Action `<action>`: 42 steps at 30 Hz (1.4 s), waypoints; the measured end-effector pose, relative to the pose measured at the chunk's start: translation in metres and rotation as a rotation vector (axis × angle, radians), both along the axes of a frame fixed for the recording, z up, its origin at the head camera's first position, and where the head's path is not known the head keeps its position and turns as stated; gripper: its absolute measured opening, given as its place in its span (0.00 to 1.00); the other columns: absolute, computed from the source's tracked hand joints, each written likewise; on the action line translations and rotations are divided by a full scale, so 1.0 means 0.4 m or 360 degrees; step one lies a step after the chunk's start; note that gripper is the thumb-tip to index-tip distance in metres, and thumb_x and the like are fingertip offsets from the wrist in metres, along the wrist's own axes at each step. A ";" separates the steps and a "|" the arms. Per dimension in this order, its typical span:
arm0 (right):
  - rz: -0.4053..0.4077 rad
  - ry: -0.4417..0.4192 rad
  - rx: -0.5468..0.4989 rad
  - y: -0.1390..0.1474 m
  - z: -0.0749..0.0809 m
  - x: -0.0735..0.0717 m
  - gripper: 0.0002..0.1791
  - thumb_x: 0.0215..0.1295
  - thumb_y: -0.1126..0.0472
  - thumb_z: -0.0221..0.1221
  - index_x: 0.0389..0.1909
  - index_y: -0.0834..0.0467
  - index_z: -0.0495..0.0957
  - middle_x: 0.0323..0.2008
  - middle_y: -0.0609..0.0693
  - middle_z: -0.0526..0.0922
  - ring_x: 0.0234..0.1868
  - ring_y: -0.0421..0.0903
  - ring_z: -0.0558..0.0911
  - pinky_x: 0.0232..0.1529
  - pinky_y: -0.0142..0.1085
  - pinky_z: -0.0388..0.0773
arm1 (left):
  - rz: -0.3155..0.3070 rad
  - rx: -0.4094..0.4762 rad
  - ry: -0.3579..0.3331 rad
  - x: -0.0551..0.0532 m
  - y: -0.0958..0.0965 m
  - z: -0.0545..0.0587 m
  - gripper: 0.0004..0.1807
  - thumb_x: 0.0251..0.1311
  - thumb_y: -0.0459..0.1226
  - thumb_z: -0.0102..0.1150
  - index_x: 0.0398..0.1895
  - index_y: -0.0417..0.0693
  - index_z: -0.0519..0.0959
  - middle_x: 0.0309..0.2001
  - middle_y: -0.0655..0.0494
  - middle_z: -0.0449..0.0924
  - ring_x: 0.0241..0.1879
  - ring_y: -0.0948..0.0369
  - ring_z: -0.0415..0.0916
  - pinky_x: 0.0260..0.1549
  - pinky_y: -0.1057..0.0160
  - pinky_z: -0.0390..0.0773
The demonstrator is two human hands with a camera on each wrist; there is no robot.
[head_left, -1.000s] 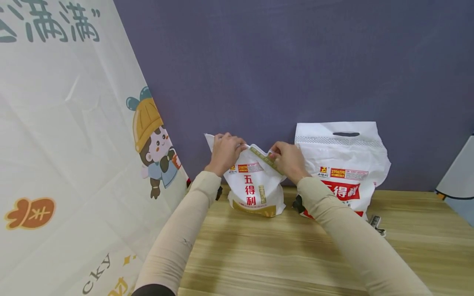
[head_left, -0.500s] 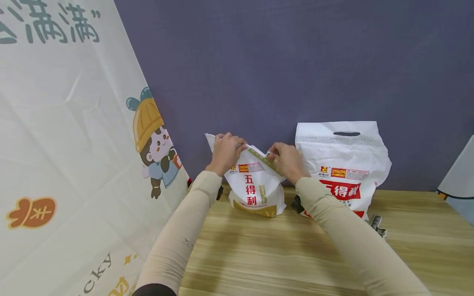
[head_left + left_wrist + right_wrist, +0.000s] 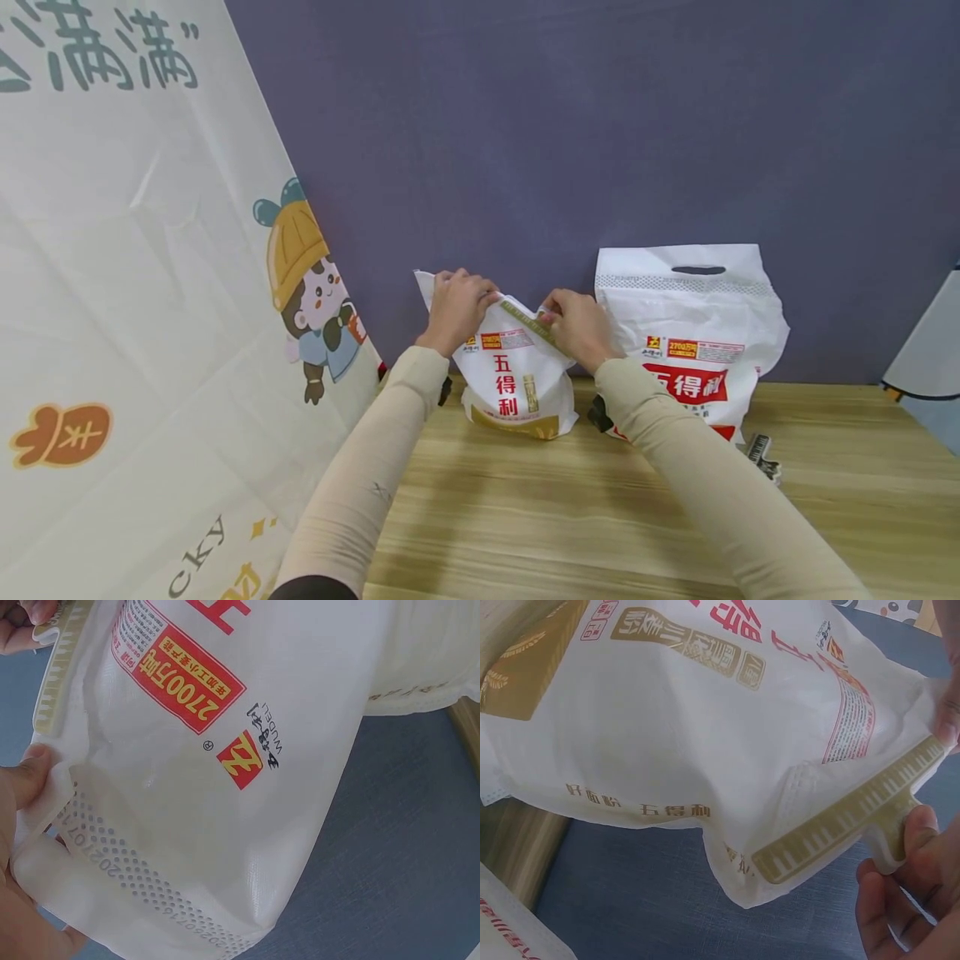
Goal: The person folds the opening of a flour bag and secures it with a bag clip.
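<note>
A white flour bag [image 3: 506, 375] with red characters and a gold base band stands on the table. My left hand [image 3: 457, 307] grips its gathered top at the left, thumb in front, seen at the left edge of the left wrist view. Along the top lies a gold bag clip [image 3: 847, 810] with tooth-like markings, slanting down to the right across the bag's edge. My right hand [image 3: 581, 327] pinches the clip's short handle tab [image 3: 891, 836] between thumb and fingers. Part of the folded top [image 3: 56, 877] is wrapped within my left fingers.
A second white flour bag [image 3: 690, 308], with a handle slot and red label, stands upright to the right. By its lower right corner another clip [image 3: 763, 458] lies on the wooden table [image 3: 525, 517]. A dark fabric backdrop [image 3: 487, 125] rises behind; a printed white sheet [image 3: 150, 292] hangs left.
The gold clip has shifted slightly left toward my left hand, with my right hand still on its tab. My left hand keeps its hold on the bag.
</note>
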State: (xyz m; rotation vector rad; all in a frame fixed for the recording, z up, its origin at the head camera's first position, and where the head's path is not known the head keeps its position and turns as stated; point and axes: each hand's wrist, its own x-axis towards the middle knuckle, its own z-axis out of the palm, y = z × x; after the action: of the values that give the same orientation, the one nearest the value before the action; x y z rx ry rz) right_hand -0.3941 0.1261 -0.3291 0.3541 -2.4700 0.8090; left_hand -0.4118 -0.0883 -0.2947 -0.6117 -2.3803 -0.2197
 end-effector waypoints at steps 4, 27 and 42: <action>-0.0005 0.0000 -0.0001 0.000 0.000 0.003 0.03 0.69 0.63 0.63 0.36 0.55 0.84 0.34 0.52 0.88 0.34 0.52 0.84 0.37 0.47 0.77 | 0.0008 0.0008 -0.0002 -0.001 0.001 -0.001 0.13 0.71 0.49 0.59 0.46 0.56 0.89 0.43 0.59 0.90 0.44 0.58 0.79 0.66 0.47 0.65; 0.0010 0.0006 0.0028 0.001 -0.006 0.012 0.04 0.69 0.61 0.63 0.41 0.57 0.83 0.38 0.53 0.88 0.37 0.53 0.86 0.39 0.48 0.80 | 0.0004 0.0001 0.0026 0.007 0.002 -0.001 0.12 0.72 0.48 0.58 0.45 0.55 0.89 0.43 0.58 0.90 0.44 0.56 0.80 0.64 0.47 0.67; -0.0006 -0.0057 0.0011 -0.005 -0.012 0.024 0.12 0.71 0.58 0.63 0.50 0.59 0.83 0.45 0.56 0.87 0.45 0.55 0.86 0.47 0.50 0.80 | 0.0001 0.0003 0.0020 0.008 0.000 -0.005 0.12 0.72 0.48 0.58 0.45 0.56 0.89 0.43 0.59 0.90 0.44 0.57 0.79 0.65 0.47 0.66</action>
State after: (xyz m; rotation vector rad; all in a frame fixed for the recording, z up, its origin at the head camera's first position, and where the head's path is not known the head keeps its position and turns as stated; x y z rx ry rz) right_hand -0.3844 0.1241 -0.3338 0.3401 -2.5066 0.8123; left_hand -0.4088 -0.0885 -0.2969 -0.6095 -2.3679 -0.2174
